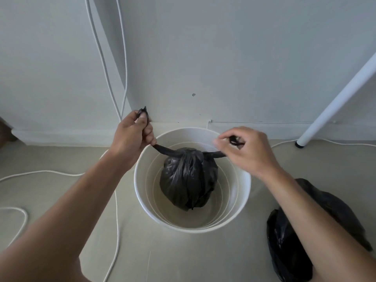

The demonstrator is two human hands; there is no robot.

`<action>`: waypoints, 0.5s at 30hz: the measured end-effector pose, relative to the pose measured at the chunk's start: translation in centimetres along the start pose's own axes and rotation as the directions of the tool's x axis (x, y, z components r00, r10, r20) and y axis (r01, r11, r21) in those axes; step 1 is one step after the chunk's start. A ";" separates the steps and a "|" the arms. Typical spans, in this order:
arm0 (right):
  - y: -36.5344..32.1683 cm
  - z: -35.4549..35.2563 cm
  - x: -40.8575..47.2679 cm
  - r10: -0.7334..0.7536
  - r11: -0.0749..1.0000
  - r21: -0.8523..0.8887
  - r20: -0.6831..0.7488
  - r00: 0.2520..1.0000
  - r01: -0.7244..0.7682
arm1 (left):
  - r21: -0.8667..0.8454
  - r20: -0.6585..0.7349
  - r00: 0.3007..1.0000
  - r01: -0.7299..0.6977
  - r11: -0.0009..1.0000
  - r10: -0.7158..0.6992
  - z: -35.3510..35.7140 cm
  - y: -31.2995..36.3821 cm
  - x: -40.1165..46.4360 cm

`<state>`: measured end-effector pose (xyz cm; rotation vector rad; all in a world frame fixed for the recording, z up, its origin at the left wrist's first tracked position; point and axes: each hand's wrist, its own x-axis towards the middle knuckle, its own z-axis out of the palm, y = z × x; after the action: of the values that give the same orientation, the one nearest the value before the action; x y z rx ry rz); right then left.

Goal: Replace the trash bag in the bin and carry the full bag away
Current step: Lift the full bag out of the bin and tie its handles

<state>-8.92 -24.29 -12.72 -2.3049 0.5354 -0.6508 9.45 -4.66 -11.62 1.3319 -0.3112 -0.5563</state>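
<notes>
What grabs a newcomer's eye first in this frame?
The tied black trash bag dead centre inside the white bin, with the left hand and right hand each pulling a twisted tail of its knot outward. Next, a second black bag lying on the floor at lower right, beside the bin.

Home room corner, painted wall (223, 47), skirting, loose white cables (117, 220), white furniture leg (335, 98)
</notes>
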 end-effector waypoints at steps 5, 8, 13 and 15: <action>-2.7 2.8 -0.7 -0.075 0.841 -0.491 0.309 0.948 0.227 | -0.032 0.212 0.975 -0.059 0.998 0.064 3.1 1.5 -1.0; -2.7 4.1 -0.8 -0.076 0.819 -0.498 0.399 0.914 0.285 | -0.036 0.271 0.958 -0.087 0.996 0.094 4.0 2.0 -1.6; -2.7 4.3 -1.0 -0.117 0.828 -0.460 0.419 0.900 0.322 | -0.062 0.224 0.967 -0.112 0.992 0.124 3.1 1.9 -1.5; -2.7 4.1 -0.9 -0.170 0.860 -0.403 0.351 0.921 0.313 | 0.033 0.181 0.978 -0.109 0.993 0.101 2.3 1.5 -1.2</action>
<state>-6.78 -19.94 -13.79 -2.8840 0.2625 -0.2839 7.55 -5.75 -9.55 1.3012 -0.5409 -0.5841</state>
